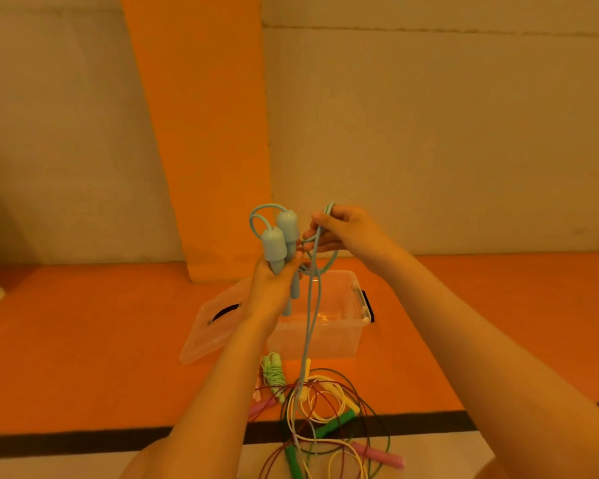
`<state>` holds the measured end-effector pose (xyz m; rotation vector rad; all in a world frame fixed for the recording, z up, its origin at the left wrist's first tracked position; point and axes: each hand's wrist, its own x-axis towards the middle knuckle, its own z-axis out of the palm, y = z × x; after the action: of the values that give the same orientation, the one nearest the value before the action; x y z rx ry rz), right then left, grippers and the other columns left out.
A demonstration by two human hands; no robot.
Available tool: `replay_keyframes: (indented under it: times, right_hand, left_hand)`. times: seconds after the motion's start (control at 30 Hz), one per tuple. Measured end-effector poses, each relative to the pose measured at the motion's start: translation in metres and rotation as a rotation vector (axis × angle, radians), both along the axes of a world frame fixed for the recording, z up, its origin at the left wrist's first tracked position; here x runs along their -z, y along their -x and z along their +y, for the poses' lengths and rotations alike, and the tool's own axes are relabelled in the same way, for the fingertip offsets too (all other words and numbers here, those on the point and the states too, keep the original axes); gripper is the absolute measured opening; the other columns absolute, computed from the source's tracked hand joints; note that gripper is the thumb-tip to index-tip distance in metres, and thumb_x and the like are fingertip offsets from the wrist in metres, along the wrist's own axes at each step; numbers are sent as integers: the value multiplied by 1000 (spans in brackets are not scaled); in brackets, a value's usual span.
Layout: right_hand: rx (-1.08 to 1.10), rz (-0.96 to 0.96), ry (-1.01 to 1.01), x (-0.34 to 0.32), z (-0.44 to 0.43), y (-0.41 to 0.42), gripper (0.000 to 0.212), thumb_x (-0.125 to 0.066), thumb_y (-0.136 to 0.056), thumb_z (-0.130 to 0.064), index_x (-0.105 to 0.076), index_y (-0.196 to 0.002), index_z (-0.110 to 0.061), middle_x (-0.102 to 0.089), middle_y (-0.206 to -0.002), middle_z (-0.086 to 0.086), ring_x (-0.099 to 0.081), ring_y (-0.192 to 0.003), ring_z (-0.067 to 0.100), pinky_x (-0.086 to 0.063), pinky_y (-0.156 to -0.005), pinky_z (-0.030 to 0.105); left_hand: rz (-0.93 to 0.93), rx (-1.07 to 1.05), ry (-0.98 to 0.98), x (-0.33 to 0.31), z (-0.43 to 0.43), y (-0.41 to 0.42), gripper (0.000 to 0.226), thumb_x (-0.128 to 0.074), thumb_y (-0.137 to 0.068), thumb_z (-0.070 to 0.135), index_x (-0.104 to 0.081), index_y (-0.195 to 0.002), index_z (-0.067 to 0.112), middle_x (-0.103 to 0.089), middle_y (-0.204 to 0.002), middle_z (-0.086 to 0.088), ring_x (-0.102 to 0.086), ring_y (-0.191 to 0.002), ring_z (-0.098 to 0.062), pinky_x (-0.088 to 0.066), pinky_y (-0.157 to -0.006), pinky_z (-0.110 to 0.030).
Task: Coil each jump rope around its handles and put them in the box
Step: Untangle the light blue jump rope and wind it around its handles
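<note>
My left hand (274,285) grips the two light blue handles (280,242) of a jump rope, held upright side by side above the box. My right hand (339,229) pinches the blue rope (312,305) just right of the handles; the rope loops over my fingers and hangs down to the floor. The clear plastic box (343,326) stands open on the orange floor below my hands. In front of it lies a tangle of other jump ropes (325,420) with green, pink and yellow handles, and a coiled light green rope (274,373).
The box's clear lid (215,326) leans against its left side. An orange pillar (204,133) and pale walls stand behind. A black stripe (83,440) crosses the floor near me, with a pale surface below it.
</note>
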<state>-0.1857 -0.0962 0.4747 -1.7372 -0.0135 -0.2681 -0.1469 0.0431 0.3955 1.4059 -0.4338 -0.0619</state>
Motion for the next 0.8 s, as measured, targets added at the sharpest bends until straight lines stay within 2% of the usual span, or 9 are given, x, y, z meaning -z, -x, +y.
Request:
replay_keyframes:
  times: [0.07,0.17,0.27,0.4,0.47,0.6,0.73,0.8]
  right_hand:
    - [5,10,-29,5,1,-2,20,-51,-98,-18,-58,-82,-9,-71,-73,8,-70,-62,17,-56,-57,23]
    - [55,-28,-18,7,-2,-6,17,-55,-96,-18,-58,-84,-7,-69,-75,14,-69,-59,19,-56,-57,25]
    - [78,-95,49,13,-4,-10,12,-61,-92,-14,-58,-85,-5,-66,-78,13,-66,-62,12,-56,-64,26]
    - [106,-128,87,25,-1,-11,16,-66,-88,-11,-57,-76,-13,-58,-70,3,-57,-59,4,-50,-60,20]
    - [114,-126,90,28,-3,-10,16,-67,-87,-12,-58,-74,-14,-57,-66,-1,-54,-57,2,-46,-55,17]
    - [100,-108,-32,32,-5,-4,14,-64,-89,-11,-60,-77,-12,-55,-59,-9,-46,-50,3,-38,-48,16]
    - [22,24,-269,57,-10,18,9,-54,-94,-14,-61,-98,-10,-67,-80,1,-60,-59,8,-45,-53,16]
    - [75,59,-281,80,-14,28,5,-58,-92,-11,-61,-95,-8,-66,-82,6,-62,-59,9,-47,-53,17]
  left_hand:
    - [6,8,-35,1,-1,1,24,-57,-96,15,-58,-118,6,-64,-90,-1,-64,-79,-8,-52,-63,-20]
    - [32,100,-57,1,0,1,23,-58,-96,17,-58,-118,14,-67,-92,2,-67,-80,-11,-54,-73,-30]
    - [112,198,-25,-2,0,4,12,-59,-95,17,-61,-106,20,-68,-88,3,-67,-79,-14,-52,-62,-21]
    - [152,227,-15,-2,-6,5,12,-67,-88,14,-62,-98,17,-62,-97,-17,-57,-80,-26,-46,-56,-25]
    - [155,234,-21,-1,-8,6,14,-69,-87,14,-61,-99,14,-58,-97,-21,-52,-75,-26,-43,-53,-24]
    - [174,174,-33,-1,-8,6,15,-69,-87,9,-59,-94,19,-60,-82,-10,-55,-67,-19,-43,-52,-23]
    - [193,94,78,-4,-5,1,10,-67,-87,7,-63,-86,16,-66,-75,-2,-64,-69,-16,-49,-55,-23]
    - [178,67,97,-8,0,-4,10,-67,-88,7,-63,-83,15,-64,-73,-1,-63,-69,-16,-49,-56,-22]
